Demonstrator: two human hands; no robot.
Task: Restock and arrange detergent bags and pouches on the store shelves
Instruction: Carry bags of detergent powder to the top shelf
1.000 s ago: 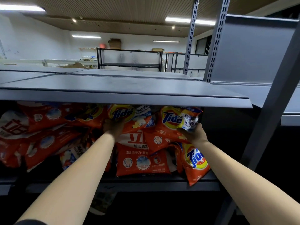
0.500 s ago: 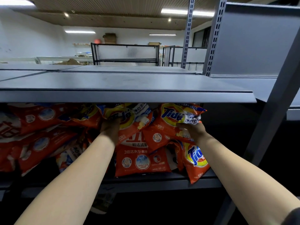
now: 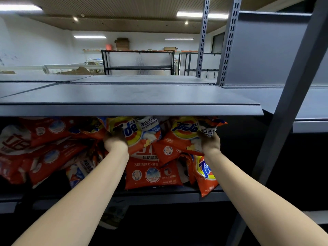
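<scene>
Under the grey upper shelf (image 3: 131, 96), which carries nothing, your lower shelf (image 3: 159, 197) holds a loose heap of orange detergent bags, most lying tilted or overlapping. Beyond, the room shows white walls, ceiling strip lights, a black rack (image 3: 138, 62) and a cardboard box (image 3: 122, 43) high at the back. A slotted grey upright (image 3: 229, 41) rises at right, and a grey diagonal post (image 3: 291, 96) crosses the near right side.

Your left hand (image 3: 115, 141) is closed on the left edge of a Tide bag (image 3: 140, 134) at the top of the heap. Your right hand (image 3: 210, 142) is closed on the lower right corner of a second Tide bag (image 3: 184, 134) beside it. A red pouch (image 3: 152, 173) stands below them, and a third Tide bag (image 3: 206, 176) overhangs the shelf front. The upper shelf's lip hides the bag tops.
</scene>
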